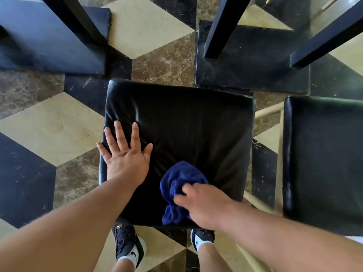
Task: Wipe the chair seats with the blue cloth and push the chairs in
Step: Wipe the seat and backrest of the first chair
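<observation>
Now right hand (204,205) grips blue cloth (180,183) on chair seat (186,124).

No words or numbers to read here, only logo marks down at the feet.
A black swoosh sits on the white left sock (132,255) and another on the right sock (203,243). A gold emblem on the left shoe (125,239) is too small to make out.

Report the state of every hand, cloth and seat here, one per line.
Left hand, open, flat on the middle seat, fingers spread.
Right hand, gripping the blue cloth.
Blue cloth, bunched, on the middle seat by the edge nearest the person.
Middle seat, carrying both hands and the cloth.
Right seat, untouched by either hand.
</observation>
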Available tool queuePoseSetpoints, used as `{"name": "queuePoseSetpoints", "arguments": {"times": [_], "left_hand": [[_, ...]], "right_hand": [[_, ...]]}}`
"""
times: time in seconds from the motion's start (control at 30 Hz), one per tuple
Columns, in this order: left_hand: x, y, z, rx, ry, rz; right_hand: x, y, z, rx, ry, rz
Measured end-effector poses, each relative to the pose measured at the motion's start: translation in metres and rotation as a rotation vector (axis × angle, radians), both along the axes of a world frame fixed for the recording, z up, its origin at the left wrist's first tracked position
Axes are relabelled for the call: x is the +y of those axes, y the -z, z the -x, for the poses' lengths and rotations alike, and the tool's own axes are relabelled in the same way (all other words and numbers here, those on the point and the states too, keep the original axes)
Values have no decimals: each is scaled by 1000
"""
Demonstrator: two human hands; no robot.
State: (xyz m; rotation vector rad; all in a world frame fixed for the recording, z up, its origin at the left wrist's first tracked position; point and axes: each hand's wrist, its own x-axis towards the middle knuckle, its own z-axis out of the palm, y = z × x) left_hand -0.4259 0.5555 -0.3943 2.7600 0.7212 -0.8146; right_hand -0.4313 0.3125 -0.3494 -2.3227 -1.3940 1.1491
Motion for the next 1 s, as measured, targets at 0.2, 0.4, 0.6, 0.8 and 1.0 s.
{"name": "queuePoseSetpoints", "arguments": {"times": [0.2,0.4,0.6,0.8,1.0], "left_hand": [[-3,-2,1,-6,17,-28],[-15,-4,3,-45,15,-72],[-52,-11,4,-197,232,33],[-80,-10,-9,-91,187,49],[-86,-17,-17,-37,144,61]], "right_hand": [[-10,4,-42,-64,-100,-23],[-12,9,-162,-326,318,27],[-25,5,-219,-367,566,90],[-53,-5,-94,-196,267,44],[-62,-3,-24,50,-121,91]]}}
